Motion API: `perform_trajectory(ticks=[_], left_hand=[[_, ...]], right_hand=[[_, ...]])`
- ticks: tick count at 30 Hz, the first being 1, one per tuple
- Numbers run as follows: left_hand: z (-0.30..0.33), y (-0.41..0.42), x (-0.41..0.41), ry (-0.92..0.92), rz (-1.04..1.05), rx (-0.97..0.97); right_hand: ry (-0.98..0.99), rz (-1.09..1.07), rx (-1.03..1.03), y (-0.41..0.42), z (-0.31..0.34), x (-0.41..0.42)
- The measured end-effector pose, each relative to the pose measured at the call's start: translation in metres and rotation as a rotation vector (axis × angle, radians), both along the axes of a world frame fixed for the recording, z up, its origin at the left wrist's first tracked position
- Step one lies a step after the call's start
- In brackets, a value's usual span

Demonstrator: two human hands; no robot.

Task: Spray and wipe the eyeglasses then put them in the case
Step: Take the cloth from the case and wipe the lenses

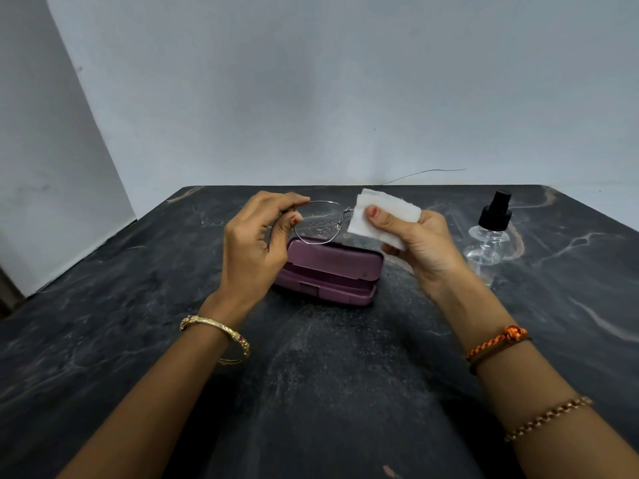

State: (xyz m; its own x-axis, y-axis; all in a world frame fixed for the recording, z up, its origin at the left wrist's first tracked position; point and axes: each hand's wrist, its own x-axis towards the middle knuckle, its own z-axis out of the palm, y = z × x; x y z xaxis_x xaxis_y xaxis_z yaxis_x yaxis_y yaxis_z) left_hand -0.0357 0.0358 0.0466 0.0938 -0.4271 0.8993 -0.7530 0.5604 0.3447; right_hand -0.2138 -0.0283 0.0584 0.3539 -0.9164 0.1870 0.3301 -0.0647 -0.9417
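Observation:
My left hand [257, 236] pinches the thin metal-framed eyeglasses [320, 221] by their left rim and holds them up above the case. Droplets dot the visible lens. My right hand [420, 245] grips a folded white tissue [382, 217], thumb on top, right beside the glasses' other lens, which the tissue hides. Below both hands the purple eyeglass case [332, 267] lies open on the dark marble table [311, 375], its lid raised toward the back.
A clear spray bottle [489, 236] with a black pump top stands upright to the right of my right hand. A pale wall runs close behind the table's far edge. The table's left edge slants away at the left.

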Motion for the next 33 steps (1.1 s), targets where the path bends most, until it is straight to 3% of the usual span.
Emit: perform_trajectory(ticks=[12,22,33], left_hand=[[-0.003,-0.004,0.007,0.181,-0.055,0.043],[-0.006,-0.009,0.011,0.557,-0.013,0.025],[-0.009,-0.009,-0.002,0.588,0.017,-0.015]], right_hand=[[-0.100,-0.135,0.058,-0.012,-0.006,-0.002],[-0.441,-0.161,0.251,-0.010,-0.006,0.010],[-0.292,-0.156,0.222,0.000,-0.020,0.029]])
